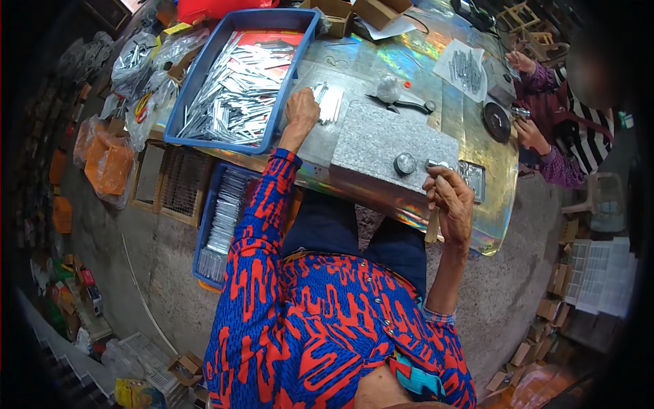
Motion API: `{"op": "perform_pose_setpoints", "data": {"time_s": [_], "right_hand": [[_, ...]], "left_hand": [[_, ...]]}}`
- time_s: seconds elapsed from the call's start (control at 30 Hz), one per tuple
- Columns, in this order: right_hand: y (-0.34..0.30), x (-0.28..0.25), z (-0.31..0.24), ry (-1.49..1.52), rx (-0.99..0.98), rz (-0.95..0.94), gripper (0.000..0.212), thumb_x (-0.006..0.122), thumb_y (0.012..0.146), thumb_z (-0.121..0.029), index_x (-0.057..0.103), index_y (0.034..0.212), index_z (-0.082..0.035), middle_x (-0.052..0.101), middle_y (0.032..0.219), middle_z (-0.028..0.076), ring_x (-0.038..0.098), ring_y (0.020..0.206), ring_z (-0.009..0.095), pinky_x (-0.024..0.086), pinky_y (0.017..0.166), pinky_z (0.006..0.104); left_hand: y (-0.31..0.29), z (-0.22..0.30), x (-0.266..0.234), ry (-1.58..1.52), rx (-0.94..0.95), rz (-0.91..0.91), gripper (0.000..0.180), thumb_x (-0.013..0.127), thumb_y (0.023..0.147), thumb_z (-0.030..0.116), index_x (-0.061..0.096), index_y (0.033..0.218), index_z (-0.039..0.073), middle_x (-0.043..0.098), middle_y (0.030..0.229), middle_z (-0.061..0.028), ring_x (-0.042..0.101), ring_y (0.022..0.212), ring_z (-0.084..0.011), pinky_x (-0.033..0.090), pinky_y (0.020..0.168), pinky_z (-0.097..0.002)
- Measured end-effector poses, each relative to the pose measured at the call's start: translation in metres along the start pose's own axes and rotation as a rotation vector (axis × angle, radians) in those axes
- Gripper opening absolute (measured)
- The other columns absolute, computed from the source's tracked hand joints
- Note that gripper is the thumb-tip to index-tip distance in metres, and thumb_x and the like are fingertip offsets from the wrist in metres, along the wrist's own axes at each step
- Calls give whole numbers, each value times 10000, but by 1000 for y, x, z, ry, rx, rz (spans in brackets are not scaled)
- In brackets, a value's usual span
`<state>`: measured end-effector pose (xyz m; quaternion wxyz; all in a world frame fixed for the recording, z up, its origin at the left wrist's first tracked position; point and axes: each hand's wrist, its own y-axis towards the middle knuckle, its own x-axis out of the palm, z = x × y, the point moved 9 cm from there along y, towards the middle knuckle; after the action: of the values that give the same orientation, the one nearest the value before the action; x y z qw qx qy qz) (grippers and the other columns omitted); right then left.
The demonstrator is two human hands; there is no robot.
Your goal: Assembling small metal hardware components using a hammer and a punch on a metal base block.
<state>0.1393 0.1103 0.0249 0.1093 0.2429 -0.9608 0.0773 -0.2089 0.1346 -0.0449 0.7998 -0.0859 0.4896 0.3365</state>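
Observation:
My right hand [451,203] is wrapped round the wooden handle [432,226] of a small hammer, its metal head [439,164] just over the right edge of a grey stone block [381,133]. A round metal piece [405,163] sits on the block near its front edge. My left hand [302,109] is closed beside a row of shiny metal strips [328,102] on the table, left of the block. Its fingertips are hidden, so what they pinch does not show.
A blue tray [178,129] heaped with metal strips stands left; a second blue bin [219,174] of strips sits below it. A pair of pliers [409,105] lies behind the block, a small metal tray [477,178] right of it. Across the table a co-worker's hands [531,135] are busy.

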Motion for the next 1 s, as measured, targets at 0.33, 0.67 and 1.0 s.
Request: {"op": "perform_pose_setpoints", "data": {"time_s": [0.33, 0.67, 1.0], "right_hand": [[-6, -11, 2, 52, -5, 21, 214, 526, 869, -117, 554, 1010, 41, 593, 767, 74, 516, 605, 55, 404, 496, 162], [-9, -46, -1, 161, -89, 106, 186, 528, 869, -97, 558, 999, 34, 570, 759, 62, 489, 582, 53, 383, 473, 158], [-15, -51, 6, 142, -64, 144, 172, 539, 856, -103, 562, 966, 27, 570, 736, 68, 486, 549, 50, 380, 461, 152]], "left_hand": [[-6, 4, -16, -132, 97, 42, 96, 500, 730, 56, 575, 732, -3, 599, 760, -216, 595, 743, -380, 472, 657, -441], [57, -89, -66, 70, 80, 145, 219, 543, 690, 50, 647, 878, 92, 625, 910, -155, 595, 836, -337, 480, 720, -413], [50, -77, -39, 328, 339, 52, 200, 581, 657, 17, 540, 852, 28, 570, 858, -158, 538, 833, -362, 456, 693, -438]]}}
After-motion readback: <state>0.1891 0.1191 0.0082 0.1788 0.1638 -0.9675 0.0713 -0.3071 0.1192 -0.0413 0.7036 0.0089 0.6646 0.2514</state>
